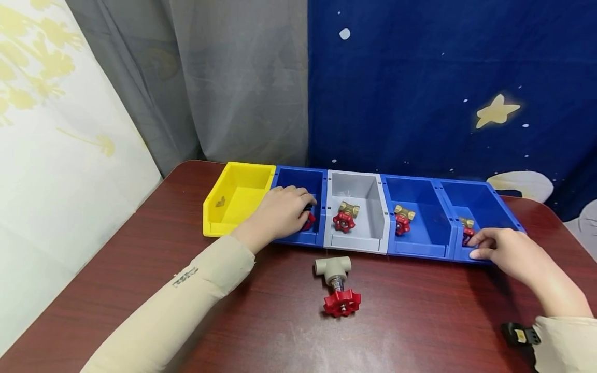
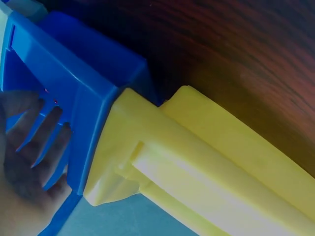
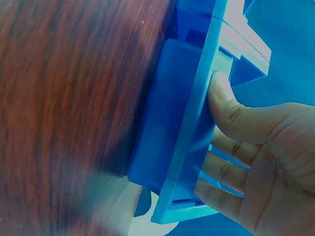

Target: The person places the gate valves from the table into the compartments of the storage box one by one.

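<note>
My left hand (image 1: 285, 210) reaches into the left blue bin (image 1: 298, 178), over a valve with a red handwheel (image 1: 308, 221), partly hidden. In the left wrist view its fingers (image 2: 47, 132) are spread, with nothing seen in the palm. At the far-right blue bin (image 1: 485, 194), my right hand (image 1: 508, 251) has its fingers inside and its thumb by the front lip. A brass valve with a red handwheel (image 1: 467, 237) is right beside those fingertips. A beige tee-shaped valve with a red handwheel (image 1: 342, 303) lies on the table before the bins.
A yellow bin (image 1: 215, 207) stands at the row's left end. The grey bin (image 1: 356, 243) holds a brass valve (image 1: 345, 220), as does the blue bin right of it, with its own brass valve (image 1: 403, 220). Curtains hang behind the brown table (image 1: 420, 305).
</note>
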`<action>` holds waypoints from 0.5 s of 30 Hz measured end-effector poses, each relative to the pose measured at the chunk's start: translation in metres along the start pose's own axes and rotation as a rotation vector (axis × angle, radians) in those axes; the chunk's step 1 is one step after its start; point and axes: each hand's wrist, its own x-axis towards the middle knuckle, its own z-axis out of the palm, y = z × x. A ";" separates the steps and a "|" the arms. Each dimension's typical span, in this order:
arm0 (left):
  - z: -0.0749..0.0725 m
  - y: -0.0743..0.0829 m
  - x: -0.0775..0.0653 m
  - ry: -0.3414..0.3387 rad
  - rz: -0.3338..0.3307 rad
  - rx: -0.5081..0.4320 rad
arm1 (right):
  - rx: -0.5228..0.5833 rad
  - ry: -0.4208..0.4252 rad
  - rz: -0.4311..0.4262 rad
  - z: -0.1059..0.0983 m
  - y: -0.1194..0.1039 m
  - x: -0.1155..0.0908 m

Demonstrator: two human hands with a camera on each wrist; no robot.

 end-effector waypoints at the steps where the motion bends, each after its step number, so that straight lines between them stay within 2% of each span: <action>1: 0.000 0.001 -0.001 0.026 0.013 0.003 | 0.000 0.001 -0.003 0.000 0.000 0.000; 4: -0.002 0.004 -0.005 0.085 0.047 0.012 | -0.002 0.003 -0.007 0.000 0.000 0.000; 11: -0.003 0.009 -0.016 0.119 0.090 0.029 | -0.003 0.010 -0.014 0.001 0.001 0.000; 15: -0.004 0.012 -0.023 0.167 0.100 0.050 | -0.003 0.004 -0.009 0.000 0.001 0.000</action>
